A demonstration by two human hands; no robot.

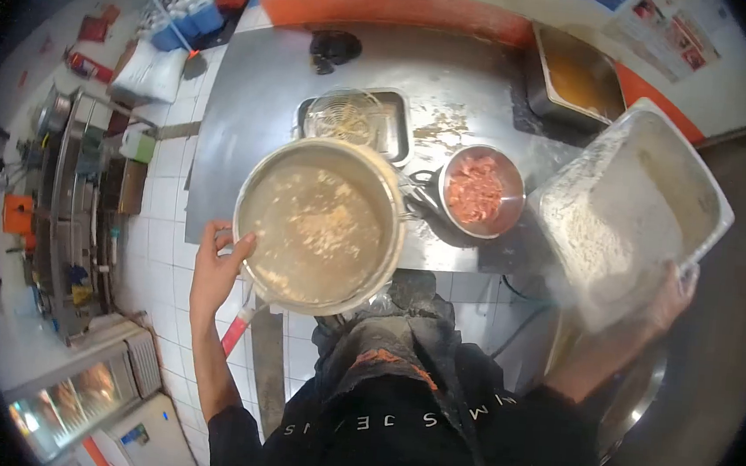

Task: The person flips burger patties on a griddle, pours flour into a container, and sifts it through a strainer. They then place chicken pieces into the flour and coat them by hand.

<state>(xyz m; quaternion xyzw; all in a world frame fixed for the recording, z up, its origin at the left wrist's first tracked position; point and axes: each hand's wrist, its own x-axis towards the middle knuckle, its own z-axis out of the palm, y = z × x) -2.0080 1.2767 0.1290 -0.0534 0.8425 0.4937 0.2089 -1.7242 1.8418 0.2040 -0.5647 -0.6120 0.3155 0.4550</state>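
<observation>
My left hand (223, 265) grips the near-left rim of a wide round metal vessel (393, 252), thumb over the edge. Pale crumbs (334, 226) lie scattered over its cloudy greyish bottom. On the right, my right hand (676, 296) is closed on the near-right rim of a deep rectangular metal pan (715, 203). That pan is tilted, with white flour (589, 219) coating its inside and a pale haze by its lower left side. Between the two vessels stands a round steel bowl (519, 211) of raw meat strips (475, 190). Black handles (424, 193) stick out beside the bowl.
A wire skimmer (343, 117) rests on a metal tray (403, 130) on the steel table (254, 75). A deep pan (539, 71) of yellowish liquid stands at the back right. Near the wall lies a black bundle (333, 48). Shelving (77, 210) is at left.
</observation>
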